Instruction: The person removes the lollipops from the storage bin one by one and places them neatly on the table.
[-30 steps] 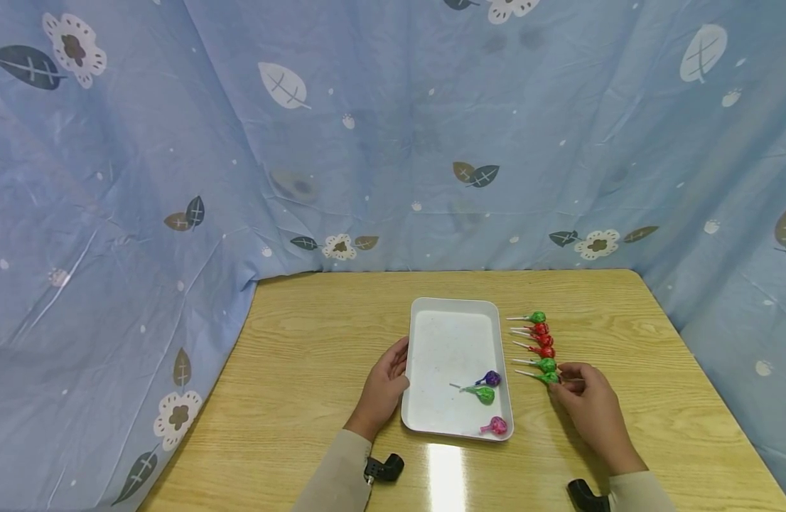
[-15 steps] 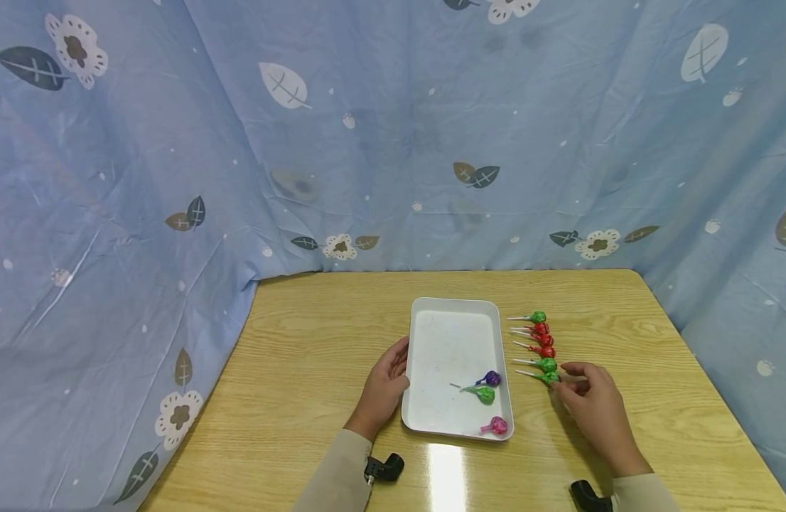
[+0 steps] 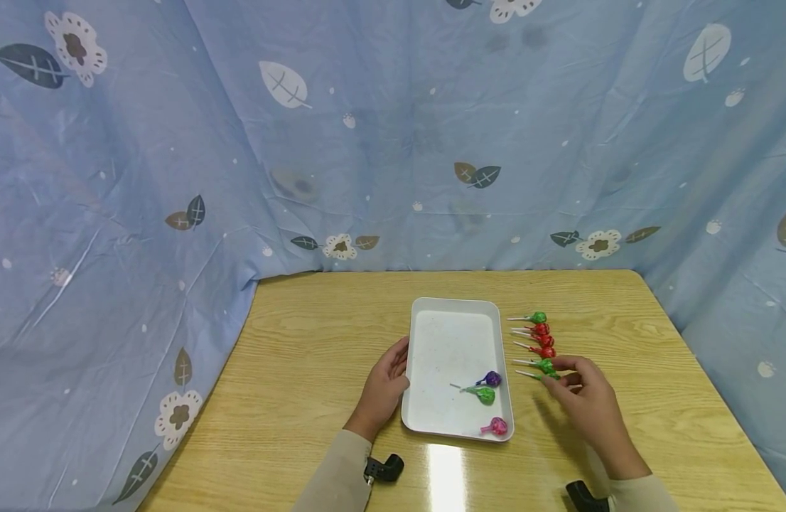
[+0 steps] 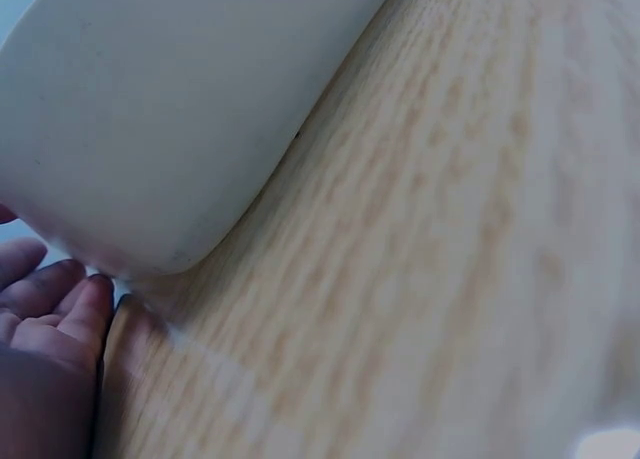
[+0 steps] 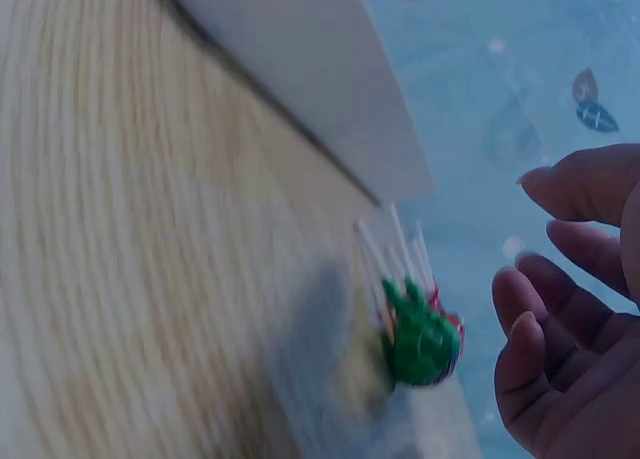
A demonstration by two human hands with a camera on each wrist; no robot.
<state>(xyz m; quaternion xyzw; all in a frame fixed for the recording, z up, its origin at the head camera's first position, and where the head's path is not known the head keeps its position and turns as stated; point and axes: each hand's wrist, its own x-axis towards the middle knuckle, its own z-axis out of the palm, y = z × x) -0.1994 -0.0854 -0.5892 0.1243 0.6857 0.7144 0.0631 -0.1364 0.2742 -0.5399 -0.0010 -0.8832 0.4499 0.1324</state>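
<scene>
My left hand [image 3: 385, 387] holds the left side of a white tray [image 3: 453, 305], its bent fingers [image 4: 88, 309] against the outer wall. In the tray lie a purple lollipop [image 3: 492, 378], a green lollipop [image 3: 485, 395] and a pink one [image 3: 497, 426]. My right hand [image 3: 591, 405] hovers over the near end of a column of lollipops. Its fingers are loosely bent and apart, and in the right wrist view they stand clear of the green lollipop [image 5: 424, 349]. The nearest green lollipop [image 3: 535, 375] is partly hidden by the thumb and fingers.
Further up the column lie red lollipops [image 3: 546, 352] and a far green lollipop [image 3: 538, 317], sticks pointing left towards the tray. All rest on a wooden table [image 3: 322, 341]. A blue patterned curtain [image 3: 380, 142] hangs behind and at both sides.
My right hand has shifted slightly left and away from me, now covering more of the near green lollipops. The left hand, the tray and the lollipops have stayed put.
</scene>
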